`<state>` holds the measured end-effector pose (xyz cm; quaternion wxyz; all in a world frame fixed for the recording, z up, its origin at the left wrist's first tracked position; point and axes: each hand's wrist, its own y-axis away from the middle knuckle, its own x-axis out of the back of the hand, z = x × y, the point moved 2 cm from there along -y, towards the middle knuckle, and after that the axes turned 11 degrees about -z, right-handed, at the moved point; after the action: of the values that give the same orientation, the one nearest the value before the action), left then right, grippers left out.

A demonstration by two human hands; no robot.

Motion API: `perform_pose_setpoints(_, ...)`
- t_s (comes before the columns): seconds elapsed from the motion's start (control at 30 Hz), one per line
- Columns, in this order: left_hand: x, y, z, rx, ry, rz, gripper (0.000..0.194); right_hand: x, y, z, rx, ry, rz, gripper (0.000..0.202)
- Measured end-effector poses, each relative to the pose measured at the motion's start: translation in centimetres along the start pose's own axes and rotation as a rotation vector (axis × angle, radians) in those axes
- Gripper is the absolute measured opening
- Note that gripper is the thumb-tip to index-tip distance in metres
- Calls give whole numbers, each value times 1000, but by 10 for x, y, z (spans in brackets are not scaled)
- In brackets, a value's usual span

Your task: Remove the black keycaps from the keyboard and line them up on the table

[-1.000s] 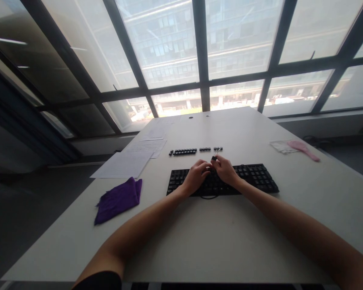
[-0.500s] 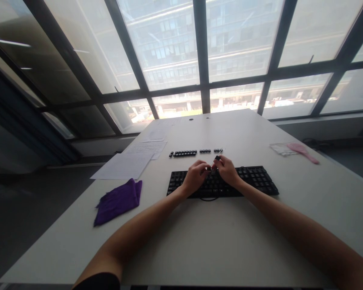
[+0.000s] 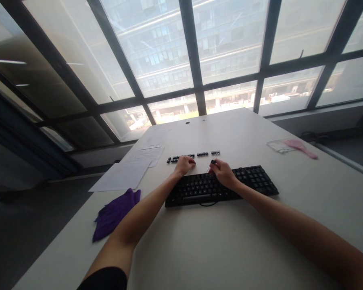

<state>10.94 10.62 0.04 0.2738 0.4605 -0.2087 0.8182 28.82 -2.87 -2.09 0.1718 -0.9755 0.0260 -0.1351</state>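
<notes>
A black keyboard (image 3: 196,189) lies on the white table. Over its far edge, my right hand (image 3: 225,175) is closed around a keycap puller (image 3: 213,162), a small black handle with thin wires. The wire ends point toward the top rows of keys. My left hand (image 3: 184,166) is just beyond the keyboard's upper left edge, fingers pinched on a small dark keycap (image 3: 195,163) that is mostly hidden. Behind it, loose black keycaps (image 3: 202,154) stand in a broken row, partly covered by my left hand.
Sheets of paper (image 3: 121,175) lie on the table's left side, with a purple cloth (image 3: 115,215) nearer me beside my left forearm. A pink-handled object (image 3: 301,148) and a clear plastic bag (image 3: 278,146) lie at the right. Large windows rise beyond the table (image 3: 230,241).
My left hand has moved left and away from the keys, toward the loose keycaps. My right hand stays over the keyboard with the puller. The view has shifted slightly.
</notes>
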Motion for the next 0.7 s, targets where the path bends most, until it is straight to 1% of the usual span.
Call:
perform_pose_setpoints(0.07, -3, -6, -1, -6, -67, -29, 11, 0, 0, 0, -4, 5, -3, 22)
perform_pose_setpoints(0.1, -4, -8, -2, -9, -95, -24, 11, 0, 0, -1, -4, 7, -7, 22)
perform_pose_setpoints(0.3, -5, -16, -2, -68, -199, 62, 9, 0, 1, -4, 3, 4, -15, 21)
perform_pose_setpoints(0.47, -3, -27, -1, -52, -212, 64, 10, 0, 1, -6, -5, 10, -17, 21)
perform_pose_setpoints(0.7, -2, -37, -5, -50, -248, 86, 9, 1, -1, -2, -15, -26, 25, 24)
